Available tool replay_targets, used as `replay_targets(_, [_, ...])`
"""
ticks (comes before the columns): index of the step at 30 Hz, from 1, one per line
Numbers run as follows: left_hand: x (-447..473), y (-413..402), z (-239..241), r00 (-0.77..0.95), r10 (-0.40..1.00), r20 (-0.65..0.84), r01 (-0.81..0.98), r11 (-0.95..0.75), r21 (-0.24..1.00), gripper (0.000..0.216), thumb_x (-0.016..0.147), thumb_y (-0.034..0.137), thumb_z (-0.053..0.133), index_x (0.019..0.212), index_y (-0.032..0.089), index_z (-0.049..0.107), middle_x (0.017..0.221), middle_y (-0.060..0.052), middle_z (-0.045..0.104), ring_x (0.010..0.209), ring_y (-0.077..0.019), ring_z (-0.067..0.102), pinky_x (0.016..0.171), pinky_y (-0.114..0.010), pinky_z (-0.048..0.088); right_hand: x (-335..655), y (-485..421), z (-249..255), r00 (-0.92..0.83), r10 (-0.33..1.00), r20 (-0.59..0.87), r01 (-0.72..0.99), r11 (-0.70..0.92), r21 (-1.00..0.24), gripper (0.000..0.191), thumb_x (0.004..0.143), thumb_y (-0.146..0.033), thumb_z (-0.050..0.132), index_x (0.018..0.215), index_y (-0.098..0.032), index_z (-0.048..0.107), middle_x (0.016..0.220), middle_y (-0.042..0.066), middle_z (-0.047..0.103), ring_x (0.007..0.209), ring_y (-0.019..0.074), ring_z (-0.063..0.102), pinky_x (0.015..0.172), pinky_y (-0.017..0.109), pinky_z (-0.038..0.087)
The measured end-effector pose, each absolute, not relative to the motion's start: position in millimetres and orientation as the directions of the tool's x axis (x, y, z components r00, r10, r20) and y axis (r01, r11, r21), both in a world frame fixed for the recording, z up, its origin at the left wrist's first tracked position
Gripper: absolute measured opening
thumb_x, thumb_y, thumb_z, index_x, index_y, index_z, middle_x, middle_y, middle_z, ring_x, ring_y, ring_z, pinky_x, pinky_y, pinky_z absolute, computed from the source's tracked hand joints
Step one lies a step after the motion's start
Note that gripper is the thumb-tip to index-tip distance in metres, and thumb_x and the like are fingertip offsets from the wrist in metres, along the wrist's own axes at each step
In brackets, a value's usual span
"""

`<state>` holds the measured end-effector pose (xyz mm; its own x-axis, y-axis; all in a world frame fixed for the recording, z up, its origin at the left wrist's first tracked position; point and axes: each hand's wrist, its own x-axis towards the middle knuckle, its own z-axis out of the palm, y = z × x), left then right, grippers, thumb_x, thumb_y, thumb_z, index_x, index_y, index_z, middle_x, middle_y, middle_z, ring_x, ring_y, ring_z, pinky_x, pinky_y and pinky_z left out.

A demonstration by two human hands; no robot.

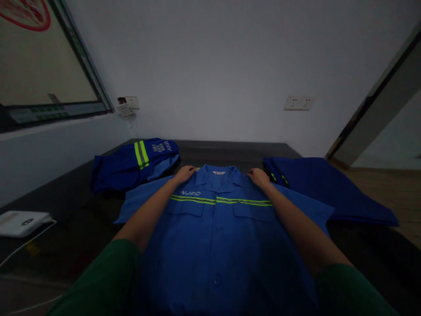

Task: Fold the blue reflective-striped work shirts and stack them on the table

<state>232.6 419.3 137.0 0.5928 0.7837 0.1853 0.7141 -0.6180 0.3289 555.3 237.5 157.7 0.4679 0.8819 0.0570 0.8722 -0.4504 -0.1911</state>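
Shirt (197,237) lies front up on the desk (230,147), collar toward the wall (210,79), sleeves spread to both sides. Left hand (185,174) and right hand (258,177) sit at the shoulders, one on each side of the collar; the fingers of each appear closed on the cloth at the far edge. Step in hand, as judged: straightening the shoulders. The next move calls for even tension and a level collar. Left of the shirt: a bundled jacket (118,171). Right: a folded garment (329,188), partly behind the sleeve.
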Motion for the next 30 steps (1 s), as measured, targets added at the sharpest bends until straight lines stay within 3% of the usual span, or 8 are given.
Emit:
replay_targets(4, [244,427,134,0.686,0.71,0.156,0.636,-0.69,0.345,0.036,0.093,0.039,0.042,0.1,0.015,0.069,0.106,-0.01,0.071,0.1,-0.0226,0.064,0.088,-0.028,0.047,559,244,157,0.485,0.875,-0.004,0.862,-0.479,-0.165,0.028,0.089,-0.036,0.054,0.107,-0.02,0.068,0.112,0.013,0.068,0.106,0.0263,0.064,0.083,0.034,0.048])
replay_targets(8, [246,434,134,0.738,0.66,0.143,0.585,-0.73,0.352,0.033,0.091,0.043,0.045,0.088,0.018,0.065,0.095,-0.006,0.07,0.09,-0.0215,0.064,0.082,-0.029,0.048,564,242,161,0.457,0.888,-0.054,0.876,-0.459,-0.147,0.028,0.093,-0.036,0.045,0.106,-0.021,0.065,0.109,0.013,0.069,0.102,0.027,0.065,0.079,0.035,0.049])
replay_targets(14, [255,452,137,0.717,0.672,0.186,0.608,-0.733,0.306,0.034,0.096,0.046,0.038,0.093,0.022,0.061,0.088,-0.004,0.069,0.083,-0.0211,0.064,0.072,-0.027,0.046,566,254,184,0.413,0.909,0.06,0.909,-0.415,0.029,0.032,0.098,-0.035,0.032,0.117,-0.021,0.054,0.101,0.016,0.069,0.094,0.0297,0.068,0.075,0.038,0.048])
replay_targets(19, [282,479,144,0.618,0.761,0.196,0.745,-0.647,0.164,0.031,0.096,0.047,0.039,0.101,0.025,0.06,0.096,-0.006,0.07,0.091,-0.0239,0.065,0.077,-0.029,0.046,577,294,197,0.4,0.907,0.135,0.904,-0.414,0.107,0.032,0.099,-0.033,0.032,0.119,-0.019,0.052,0.105,0.018,0.068,0.097,0.0309,0.066,0.077,0.04,0.048])
replay_targets(26, [302,501,131,0.582,0.789,0.195,0.784,-0.608,0.123,0.028,0.096,0.041,0.042,0.103,0.022,0.06,0.104,-0.01,0.067,0.098,-0.0265,0.063,0.083,-0.035,0.047,588,332,164,0.363,0.921,0.14,0.919,-0.378,0.108,0.031,0.098,-0.025,0.035,0.119,-0.014,0.054,0.111,0.019,0.066,0.103,0.0294,0.063,0.083,0.04,0.046])
replay_targets(30, [297,497,127,0.574,0.777,0.258,0.78,-0.615,0.114,0.032,0.094,0.042,0.045,0.112,0.018,0.057,0.115,-0.013,0.063,0.111,-0.0286,0.056,0.092,-0.04,0.044,586,333,148,0.332,0.929,0.167,0.933,-0.349,0.089,0.03,0.095,-0.022,0.039,0.118,-0.014,0.057,0.12,0.021,0.061,0.116,0.0305,0.054,0.09,0.042,0.043])
